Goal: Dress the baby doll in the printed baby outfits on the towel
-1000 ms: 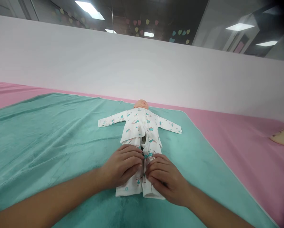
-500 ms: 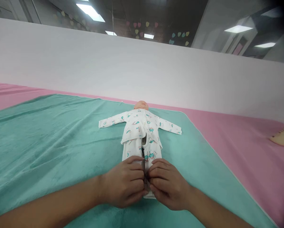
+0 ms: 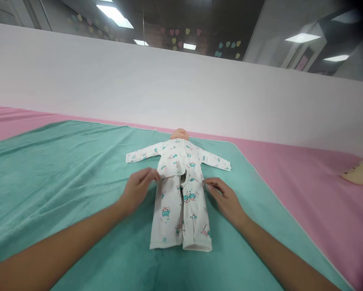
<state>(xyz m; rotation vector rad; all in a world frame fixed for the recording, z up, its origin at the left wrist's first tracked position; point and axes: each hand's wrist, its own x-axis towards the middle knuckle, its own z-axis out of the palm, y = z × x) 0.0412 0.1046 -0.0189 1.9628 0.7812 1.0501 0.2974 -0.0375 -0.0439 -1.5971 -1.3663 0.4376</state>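
A baby doll (image 3: 180, 134) lies face up, dressed in a white baby shirt (image 3: 177, 155) with teal prints, its sleeves spread wide. Below the hem are matching baby pants (image 3: 166, 212), both legs straight, with a dark gap between them; one front edge is folded open near the waist. My left hand (image 3: 140, 188) pinches the shirt's hem at its left corner. At the opposite corner, the fingertips of my right hand (image 3: 225, 198) are closed on the hem.
Under the doll spreads a wrinkled teal blanket (image 3: 63, 173), over a pink cover (image 3: 284, 169). A white wall panel (image 3: 169, 85) with dark glass above stands behind. At the far right edge lies a pale yellowish object (image 3: 360, 173), partly cut off.
Both hands have let go of the pants' inner leg edges and moved up and apart to the sides of the shirt's hem. The pant legs now lie flatter and fully visible.
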